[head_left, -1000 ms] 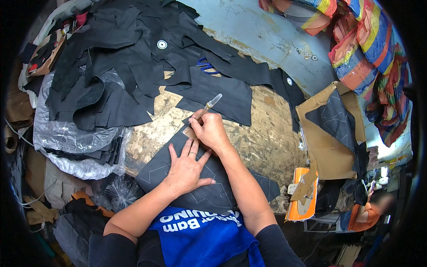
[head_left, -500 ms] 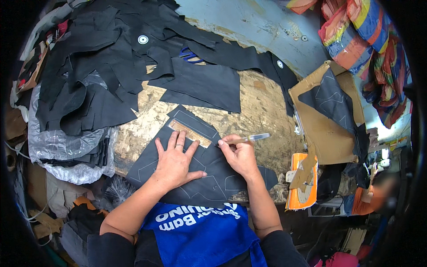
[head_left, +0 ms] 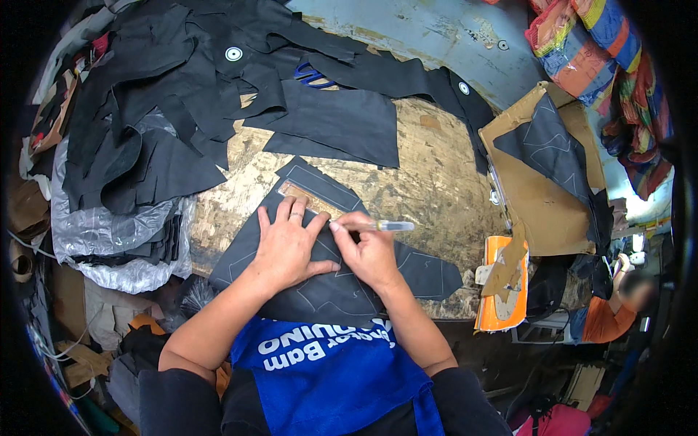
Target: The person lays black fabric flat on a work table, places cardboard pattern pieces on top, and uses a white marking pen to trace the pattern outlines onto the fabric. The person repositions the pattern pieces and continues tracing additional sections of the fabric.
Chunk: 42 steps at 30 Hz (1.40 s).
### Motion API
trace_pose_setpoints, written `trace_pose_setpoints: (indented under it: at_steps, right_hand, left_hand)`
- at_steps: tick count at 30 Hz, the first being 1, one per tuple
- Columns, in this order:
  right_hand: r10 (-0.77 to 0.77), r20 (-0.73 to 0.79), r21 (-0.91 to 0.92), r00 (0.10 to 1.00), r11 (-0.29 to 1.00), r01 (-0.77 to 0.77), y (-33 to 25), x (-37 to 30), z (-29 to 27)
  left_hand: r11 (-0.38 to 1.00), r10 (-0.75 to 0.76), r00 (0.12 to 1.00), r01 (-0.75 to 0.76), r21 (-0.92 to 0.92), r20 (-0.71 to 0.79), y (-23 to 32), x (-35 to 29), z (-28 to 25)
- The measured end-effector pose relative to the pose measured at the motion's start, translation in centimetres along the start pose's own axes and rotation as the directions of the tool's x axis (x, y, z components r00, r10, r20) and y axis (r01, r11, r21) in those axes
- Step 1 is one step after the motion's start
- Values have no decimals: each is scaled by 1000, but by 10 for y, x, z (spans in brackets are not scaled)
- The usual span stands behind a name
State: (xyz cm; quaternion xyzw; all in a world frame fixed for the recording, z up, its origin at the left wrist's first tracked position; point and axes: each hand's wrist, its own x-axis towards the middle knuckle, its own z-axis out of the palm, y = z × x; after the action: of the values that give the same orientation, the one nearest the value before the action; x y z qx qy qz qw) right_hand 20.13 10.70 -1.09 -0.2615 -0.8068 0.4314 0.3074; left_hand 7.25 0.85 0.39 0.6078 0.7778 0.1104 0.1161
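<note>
A black leather-like sheet (head_left: 425,275) marked with pale outlines lies on the worn wooden table in front of me. On its upper part rests a narrow rectangular template (head_left: 294,190), brownish with a pale edge. My left hand (head_left: 286,251) is spread open, its fingertips pressing the template down and its thumb stretched out on the sheet. Pinched in my right hand (head_left: 368,254) is a pen (head_left: 393,226) with a clear barrel, pointing right. Its tip, hidden by the fingers, is by the template's lower right end.
Black pieces (head_left: 334,123) and a heap of scraps (head_left: 160,80) cover the far left, with blue-handled scissors (head_left: 311,75) among them. At right stand a cardboard box (head_left: 538,211) and an orange pad (head_left: 515,298) under a cardboard pattern. A co-worker's orange sleeve (head_left: 609,320) shows beyond.
My right hand with the pen has moved left, from beyond the template's right end to its lower edge. My left hand still presses the template. The view has shifted slightly.
</note>
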Motion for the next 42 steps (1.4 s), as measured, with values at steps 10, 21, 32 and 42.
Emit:
trace_pose_setpoints:
  at_steps: [10, 21, 32, 42]
  right_hand:
    - [-54, -147, -216, 988, 976, 22, 9, -1, -11]
    - [213, -109, 434, 971, 889, -146, 20, 23, 3]
    - [-40, -38, 192, 998, 980, 46, 26, 53, 54]
    - [62, -97, 426, 993, 905, -15, 26, 56, 54]
  left_hand:
    - [1000, 8, 999, -9, -8, -32, -8, 1, 0]
    - [999, -36, 999, 35, -19, -13, -7, -68, 9]
    - [998, -58, 985, 51, -44, -164, -7, -71, 24]
    - [924, -282, 873, 136, -357, -398, -44, -58, -2]
